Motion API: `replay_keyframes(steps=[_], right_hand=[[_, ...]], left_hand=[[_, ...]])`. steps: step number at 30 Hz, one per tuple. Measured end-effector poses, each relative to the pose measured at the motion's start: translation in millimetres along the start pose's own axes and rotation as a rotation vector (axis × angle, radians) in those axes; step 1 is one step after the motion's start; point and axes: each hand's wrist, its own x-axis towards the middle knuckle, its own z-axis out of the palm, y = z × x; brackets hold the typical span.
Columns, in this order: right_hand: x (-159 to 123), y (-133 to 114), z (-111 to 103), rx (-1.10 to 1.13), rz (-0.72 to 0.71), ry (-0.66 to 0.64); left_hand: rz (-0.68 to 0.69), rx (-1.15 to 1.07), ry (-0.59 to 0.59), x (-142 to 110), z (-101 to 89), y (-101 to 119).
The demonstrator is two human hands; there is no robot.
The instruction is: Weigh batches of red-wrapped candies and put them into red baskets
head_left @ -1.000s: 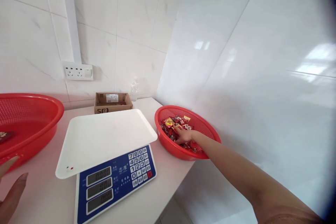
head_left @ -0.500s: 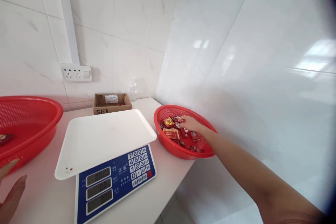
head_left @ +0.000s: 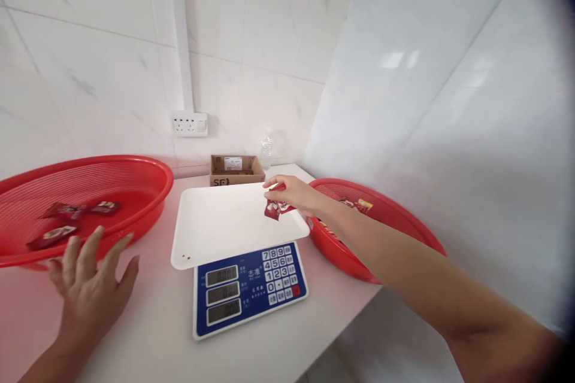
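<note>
Above the right part of the scale's white pan (head_left: 215,221), my right hand (head_left: 291,191) pinches red snack packets (head_left: 272,208) that dangle from its fingers. The scale (head_left: 251,293) has a blue keypad panel facing me. My left hand (head_left: 92,281) is spread with nothing in it, beside the near rim of the left red basket (head_left: 166,191). Inside that basket lie several snack packets (head_left: 58,234). The right red basket (head_left: 431,239) holds more packets (head_left: 363,206), partly hidden behind my right forearm.
A cardboard box (head_left: 238,179) stands behind the pan, with a clear plastic bottle (head_left: 266,149) beside it near the wall. A wall socket (head_left: 190,124) sits above the white table (head_left: 148,323). The table's front edge runs diagonally below the right basket.
My right hand has come out of the right basket, moving left over the pan with packets in it. My left hand shows more fully, and the view has turned left.
</note>
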Motion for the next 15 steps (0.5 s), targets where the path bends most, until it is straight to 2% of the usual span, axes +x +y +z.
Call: replay_keyframes(steps=[3,6,11,15], right_hand=[[9,-10,34,0.034,0.017,-0.162],[13,-14,52,0.006,0.021,-0.284],[10,-16,59,-0.119,0.036,-0.256],[8,-9,50,-0.27,-0.078,-0.311]], left_hand=[[0.109,0.158,0.001,2,-3.6,7],[0.097,0.223,-0.051,2,-5.5,10],[0.064,0.258,-0.116,1,-9.0,10],[0.067,0.242,-0.106,3,-9.6,14]])
